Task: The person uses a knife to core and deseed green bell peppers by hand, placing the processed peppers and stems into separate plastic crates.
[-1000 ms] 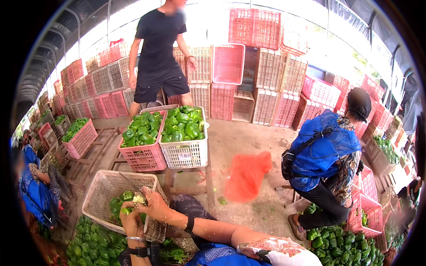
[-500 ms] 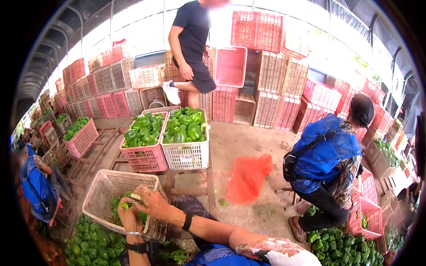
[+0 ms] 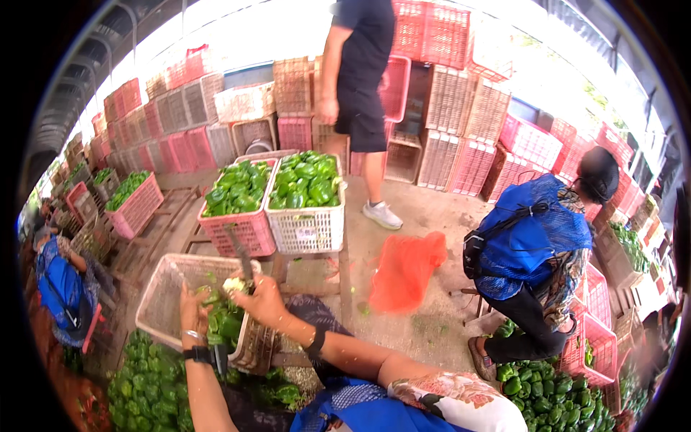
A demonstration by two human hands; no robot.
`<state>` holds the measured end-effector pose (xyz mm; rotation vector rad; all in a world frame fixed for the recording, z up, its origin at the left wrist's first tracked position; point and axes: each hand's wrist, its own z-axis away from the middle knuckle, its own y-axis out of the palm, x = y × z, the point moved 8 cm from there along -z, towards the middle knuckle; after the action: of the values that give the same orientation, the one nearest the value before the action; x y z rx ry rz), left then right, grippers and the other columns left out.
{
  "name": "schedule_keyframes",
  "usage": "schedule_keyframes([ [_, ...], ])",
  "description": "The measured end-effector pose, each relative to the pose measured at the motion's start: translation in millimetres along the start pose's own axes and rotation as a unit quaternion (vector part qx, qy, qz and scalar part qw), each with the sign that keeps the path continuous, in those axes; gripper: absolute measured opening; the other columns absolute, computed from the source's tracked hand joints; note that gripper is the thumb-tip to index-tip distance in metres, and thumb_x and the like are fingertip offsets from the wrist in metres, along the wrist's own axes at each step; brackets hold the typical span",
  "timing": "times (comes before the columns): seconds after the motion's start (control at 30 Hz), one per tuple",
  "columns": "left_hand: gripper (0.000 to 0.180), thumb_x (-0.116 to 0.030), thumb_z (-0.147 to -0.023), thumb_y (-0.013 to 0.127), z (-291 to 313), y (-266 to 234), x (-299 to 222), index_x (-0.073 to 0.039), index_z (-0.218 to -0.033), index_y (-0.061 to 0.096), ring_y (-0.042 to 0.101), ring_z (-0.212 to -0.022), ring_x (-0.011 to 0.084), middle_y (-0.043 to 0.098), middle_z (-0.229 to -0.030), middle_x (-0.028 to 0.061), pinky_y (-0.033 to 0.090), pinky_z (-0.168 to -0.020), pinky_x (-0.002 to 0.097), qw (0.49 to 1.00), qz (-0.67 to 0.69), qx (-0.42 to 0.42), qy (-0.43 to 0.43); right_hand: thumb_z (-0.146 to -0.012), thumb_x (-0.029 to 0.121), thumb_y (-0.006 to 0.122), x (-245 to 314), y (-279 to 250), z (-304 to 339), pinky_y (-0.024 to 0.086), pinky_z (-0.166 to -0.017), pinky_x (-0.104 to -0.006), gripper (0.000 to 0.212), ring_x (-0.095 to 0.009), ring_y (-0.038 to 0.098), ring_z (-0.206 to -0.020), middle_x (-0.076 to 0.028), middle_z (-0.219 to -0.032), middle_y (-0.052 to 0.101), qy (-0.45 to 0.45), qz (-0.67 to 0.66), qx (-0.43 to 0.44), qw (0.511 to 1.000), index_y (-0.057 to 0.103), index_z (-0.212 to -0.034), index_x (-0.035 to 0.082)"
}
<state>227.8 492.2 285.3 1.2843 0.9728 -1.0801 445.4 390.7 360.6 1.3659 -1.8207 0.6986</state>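
Observation:
Over the pale plastic crate (image 3: pixel 162 277), my left hand (image 3: pixel 191 314) is curled against a green bell pepper (image 3: pixel 209 297); motion blurs where its fingers end. My right hand (image 3: pixel 263 301) grips a knife (image 3: pixel 239 250) with the blade pointing up and away. Between its thumb and fingers is a cream-coloured lump (image 3: pixel 234 285) that looks like a pepper's seedy core. More green peppers (image 3: pixel 226 324) show in the crate's right part, between the hands. Small pale flecks stick to my right forearm.
A pink crate (image 3: pixel 237 234) and a white crate (image 3: pixel 308 232), both full of peppers, stand beyond. Pepper heaps (image 3: pixel 147 381) lie lower left and right. An orange-red mesh bag (image 3: pixel 407 270) lies on the floor. One person (image 3: pixel 363 86) stands behind; another (image 3: pixel 529 245) sits at right.
My hands have drawn apart: the left went left, the right moved right and raised the knife with the pale lump. The person behind stepped right. The whole view has shifted slightly.

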Motion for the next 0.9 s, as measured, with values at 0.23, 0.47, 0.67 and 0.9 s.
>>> schedule_keyframes([
  [0.23,0.054,-0.011,-0.081,0.059,121.7,-142.6,-59.0,-0.004,-0.134,0.046,0.054,-0.107,0.0208,0.046,-0.134,0.0106,0.045,-0.090,0.0339,0.987,-0.028,-0.086,0.131,-0.091,0.022,0.058,-49.8,-0.6,19.1,0.041,-0.045,-0.0298,0.025,-0.011,0.052,-0.053,-0.003,-0.064,0.057,0.204,0.208,-0.023,0.956,0.060,-0.076,0.003],
  [0.47,0.019,0.000,-0.076,0.064,279.6,-295.6,75.6,-0.001,-0.095,0.061,0.058,-0.069,0.0129,0.062,-0.077,0.0026,0.049,-0.065,0.0281,0.919,-0.159,-0.349,0.086,-0.090,0.007,0.054,-28.2,-17.4,-8.5,0.044,-0.049,-0.0263,0.010,-0.012,0.051,-0.054,-0.003,-0.069,0.055,0.206,-0.337,-0.113,0.912,0.060,-0.098,0.005],
  [0.67,0.019,-0.008,-0.069,0.067,427.3,-312.7,178.8,-0.003,-0.087,0.067,0.063,-0.066,0.0176,0.066,-0.074,0.0081,0.050,-0.063,0.0309,0.801,-0.329,-0.499,-0.031,-0.086,0.002,0.051,47.5,120.5,-20.3,0.041,-0.051,-0.0253,0.029,-0.011,0.046,-0.056,-0.004,-0.081,0.056,0.153,-0.413,0.028,0.897,0.056,-0.115,0.001],
  [0.9,0.017,-0.013,-0.070,0.064,471.1,-297.2,223.4,-0.007,-0.086,0.068,0.065,-0.070,0.0289,0.067,-0.075,0.0132,0.052,-0.067,0.0369,0.758,-0.343,-0.552,-0.052,-0.087,0.015,0.063,166.1,298.0,113.2,0.042,-0.041,-0.0224,0.017,-0.009,0.050,-0.046,-0.002,-0.061,0.054,0.271,-0.417,0.269,0.825,0.061,-0.093,-0.001],
])
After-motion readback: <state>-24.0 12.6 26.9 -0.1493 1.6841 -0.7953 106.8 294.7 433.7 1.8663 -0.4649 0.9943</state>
